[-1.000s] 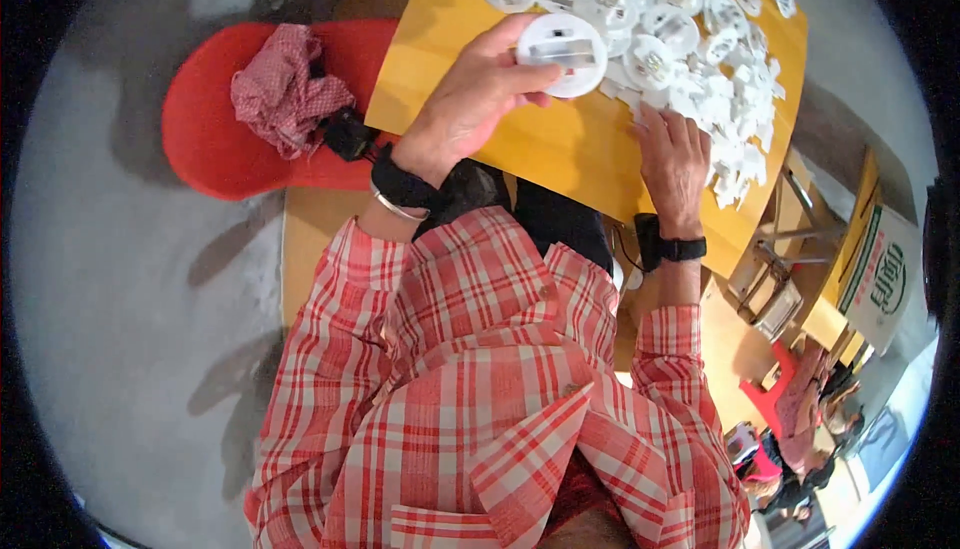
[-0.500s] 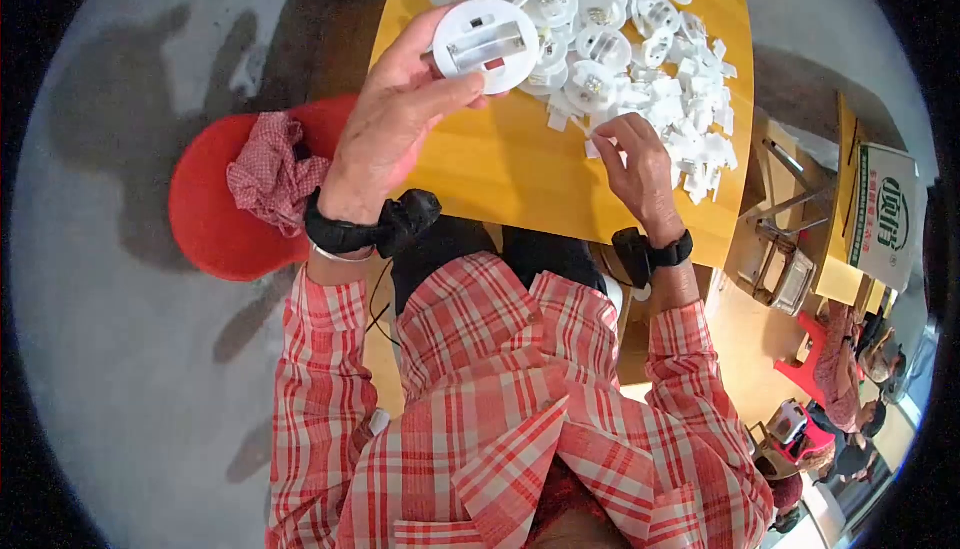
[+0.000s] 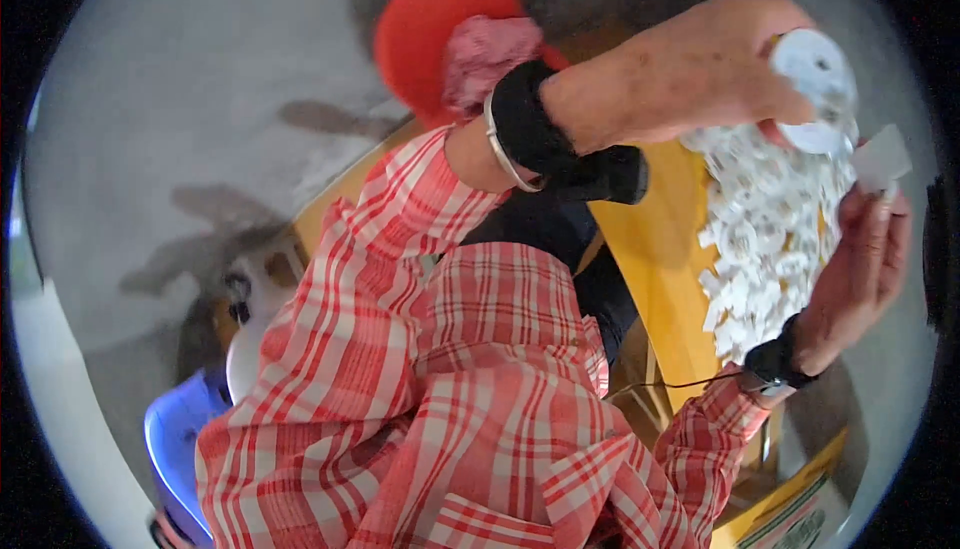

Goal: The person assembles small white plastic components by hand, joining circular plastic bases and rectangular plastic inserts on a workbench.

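My left hand point(image 3: 690, 74) is closed round a white round plastic housing point(image 3: 815, 64), lifted above the table at the right. In the earlier frame this housing shows an open battery compartment; now it is blurred. Just below it, my right hand point(image 3: 865, 259) pinches a small flat white plastic cover point(image 3: 882, 159) between thumb and fingers. The cover stands close to the housing; whether they touch I cannot tell. Behind and below both hands lies a heap of white plastic parts point(image 3: 765, 224), round housings and small flat pieces mixed together.
The heap covers much of a yellow table point(image 3: 650, 249). Beyond my left arm stands a red stool point(image 3: 425, 34) with a pink cloth point(image 3: 490, 54) on it. A blue chair point(image 3: 180, 439) is at the lower left, and a printed carton point(image 3: 800, 524) at the lower right.
The whole view has swung round, so the table now lies at the right. My right hand has come up from the heap with the flat cover. My left hand keeps hold of the housing.
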`<action>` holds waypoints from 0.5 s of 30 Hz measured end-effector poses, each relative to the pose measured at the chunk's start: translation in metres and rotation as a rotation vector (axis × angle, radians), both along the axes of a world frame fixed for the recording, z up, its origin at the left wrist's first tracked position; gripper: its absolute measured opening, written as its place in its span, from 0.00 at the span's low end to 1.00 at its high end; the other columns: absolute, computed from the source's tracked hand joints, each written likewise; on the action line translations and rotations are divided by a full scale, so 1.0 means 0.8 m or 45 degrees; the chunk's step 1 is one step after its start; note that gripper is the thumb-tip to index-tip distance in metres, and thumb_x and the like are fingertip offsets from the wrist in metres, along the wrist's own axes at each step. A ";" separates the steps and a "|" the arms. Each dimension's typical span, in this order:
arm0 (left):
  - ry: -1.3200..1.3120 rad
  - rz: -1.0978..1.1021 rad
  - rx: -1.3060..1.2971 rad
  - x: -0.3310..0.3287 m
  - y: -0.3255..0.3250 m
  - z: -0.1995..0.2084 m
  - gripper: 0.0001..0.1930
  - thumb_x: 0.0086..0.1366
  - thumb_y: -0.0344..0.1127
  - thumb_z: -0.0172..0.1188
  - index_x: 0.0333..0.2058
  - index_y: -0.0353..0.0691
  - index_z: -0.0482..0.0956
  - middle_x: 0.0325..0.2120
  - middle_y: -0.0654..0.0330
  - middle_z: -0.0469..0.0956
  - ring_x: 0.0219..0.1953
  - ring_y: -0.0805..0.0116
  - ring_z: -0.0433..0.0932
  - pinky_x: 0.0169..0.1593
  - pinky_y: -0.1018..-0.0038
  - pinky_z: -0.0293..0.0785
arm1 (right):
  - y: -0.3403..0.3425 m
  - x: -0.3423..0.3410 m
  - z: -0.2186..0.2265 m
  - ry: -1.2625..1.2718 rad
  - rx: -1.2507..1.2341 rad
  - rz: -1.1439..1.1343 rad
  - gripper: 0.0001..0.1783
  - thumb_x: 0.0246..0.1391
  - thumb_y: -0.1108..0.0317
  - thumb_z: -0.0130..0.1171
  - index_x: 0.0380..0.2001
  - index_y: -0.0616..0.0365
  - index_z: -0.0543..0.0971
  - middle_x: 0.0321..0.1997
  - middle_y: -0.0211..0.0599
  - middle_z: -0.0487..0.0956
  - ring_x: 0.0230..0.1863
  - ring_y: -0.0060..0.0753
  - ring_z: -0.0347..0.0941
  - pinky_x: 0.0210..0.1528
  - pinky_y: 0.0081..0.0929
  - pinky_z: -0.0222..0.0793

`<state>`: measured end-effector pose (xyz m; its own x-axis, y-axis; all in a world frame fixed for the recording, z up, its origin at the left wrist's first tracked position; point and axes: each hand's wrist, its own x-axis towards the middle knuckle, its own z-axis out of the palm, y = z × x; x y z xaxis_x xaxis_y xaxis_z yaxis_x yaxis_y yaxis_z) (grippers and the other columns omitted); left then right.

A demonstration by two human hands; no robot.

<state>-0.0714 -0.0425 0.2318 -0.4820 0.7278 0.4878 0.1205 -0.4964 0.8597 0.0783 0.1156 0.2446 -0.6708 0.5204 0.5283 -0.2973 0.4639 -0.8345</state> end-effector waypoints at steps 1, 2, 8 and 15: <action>0.342 0.267 0.104 -0.004 -0.011 -0.005 0.16 0.49 0.36 0.63 0.34 0.29 0.75 0.30 0.56 0.77 0.25 0.72 0.77 0.32 0.78 0.73 | -0.008 -0.011 0.009 -0.010 0.024 0.098 0.11 0.59 0.68 0.47 0.39 0.64 0.73 0.32 0.31 0.71 0.30 0.19 0.60 0.33 0.16 0.54; 0.341 0.301 0.088 -0.007 -0.025 0.004 0.16 0.49 0.36 0.63 0.34 0.29 0.75 0.30 0.56 0.77 0.25 0.72 0.77 0.32 0.78 0.73 | -0.013 -0.023 0.016 -0.008 0.044 0.172 0.12 0.59 0.67 0.47 0.40 0.64 0.73 0.33 0.32 0.72 0.31 0.19 0.61 0.34 0.17 0.55; -0.002 0.030 -0.002 0.006 -0.098 0.034 0.18 0.61 0.31 0.52 0.49 0.34 0.62 0.39 0.54 0.69 0.35 0.70 0.71 0.37 0.76 0.72 | -0.035 -0.057 0.015 0.098 0.048 0.422 0.11 0.58 0.70 0.49 0.39 0.66 0.75 0.36 0.36 0.74 0.31 0.25 0.66 0.37 0.21 0.62; 0.065 0.191 -0.180 0.024 -0.087 0.033 0.20 0.59 0.28 0.53 0.50 0.33 0.61 0.41 0.54 0.70 0.40 0.69 0.72 0.42 0.74 0.71 | -0.059 -0.046 0.009 0.177 -0.094 0.258 0.10 0.57 0.71 0.48 0.36 0.66 0.75 0.32 0.36 0.74 0.31 0.25 0.66 0.35 0.21 0.60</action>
